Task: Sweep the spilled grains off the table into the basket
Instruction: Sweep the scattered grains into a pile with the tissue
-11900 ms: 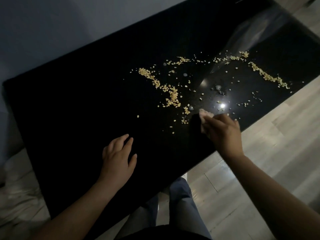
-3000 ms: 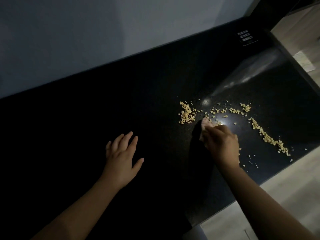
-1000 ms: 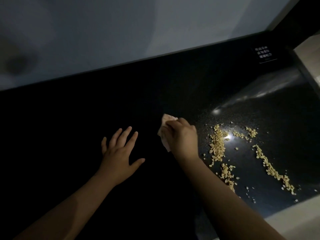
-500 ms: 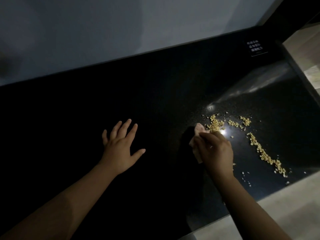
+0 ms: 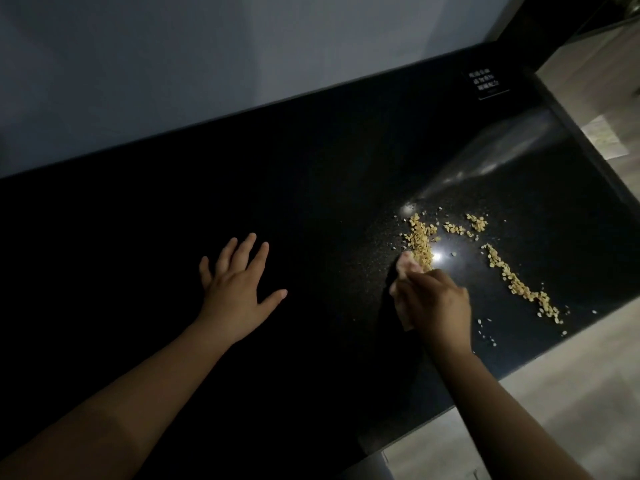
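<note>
Yellow grains (image 5: 420, 242) lie in a heap on the glossy black table (image 5: 311, 188), right of centre. A second line of grains (image 5: 519, 284) runs toward the table's near right edge. My right hand (image 5: 434, 301) grips a pale folded cloth (image 5: 405, 268) whose upper end touches the heap. My left hand (image 5: 239, 291) rests flat on the dark tabletop to the left, fingers spread, holding nothing. No basket is in view.
A grey wall runs along the table's far edge. A small white label (image 5: 484, 81) sits at the far right corner. Pale wooden floor (image 5: 571, 382) shows past the near right edge.
My right hand with the cloth swung from the table's middle rightward into the grains, pushing them into a tighter heap. My left hand has stayed flat in place.
</note>
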Available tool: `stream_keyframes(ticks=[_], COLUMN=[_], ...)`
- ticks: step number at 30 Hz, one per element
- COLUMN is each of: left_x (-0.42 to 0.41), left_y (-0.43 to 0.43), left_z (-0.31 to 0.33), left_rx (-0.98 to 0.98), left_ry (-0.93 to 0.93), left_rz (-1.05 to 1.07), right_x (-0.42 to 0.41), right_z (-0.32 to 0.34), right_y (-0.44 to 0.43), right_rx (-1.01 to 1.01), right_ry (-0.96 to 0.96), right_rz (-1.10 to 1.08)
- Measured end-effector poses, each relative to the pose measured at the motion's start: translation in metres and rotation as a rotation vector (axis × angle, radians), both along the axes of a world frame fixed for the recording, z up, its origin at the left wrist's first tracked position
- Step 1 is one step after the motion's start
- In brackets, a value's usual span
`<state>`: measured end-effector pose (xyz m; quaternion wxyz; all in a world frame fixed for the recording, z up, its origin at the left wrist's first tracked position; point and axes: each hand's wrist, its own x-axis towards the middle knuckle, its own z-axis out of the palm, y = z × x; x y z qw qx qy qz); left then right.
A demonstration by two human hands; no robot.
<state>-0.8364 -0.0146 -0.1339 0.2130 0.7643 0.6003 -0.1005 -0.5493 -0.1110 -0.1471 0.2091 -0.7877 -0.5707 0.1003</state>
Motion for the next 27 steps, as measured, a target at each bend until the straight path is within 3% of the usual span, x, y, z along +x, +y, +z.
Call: stream_keyframes(ticks=[5,11,18,27], left_x=[0.011,0.050,0.092,0.109], left_y=[-0.005,-0.017,-0.011,-0.019], left_z=[0.006,0.010,0.005,0.003], left_rx=[0.006,-0.015,-0.055,-0.012], left_ry=[-0.115,-0.209,-0.134,-0.066], left_rz=[0.003,-0.008,0.085,0.163], right_x=[0.007,0.011,0.033,0.090], right_z=[0.027,0.026,-0.001,0.006], right_y=[0.007,0.082,0.152,0.093], right_rx=[0.088,0.120,0.020,-0.127], right_ry=[0.103,0.166,0.147,0.053], right_rz=[0.006,0.013,0.079,0.026])
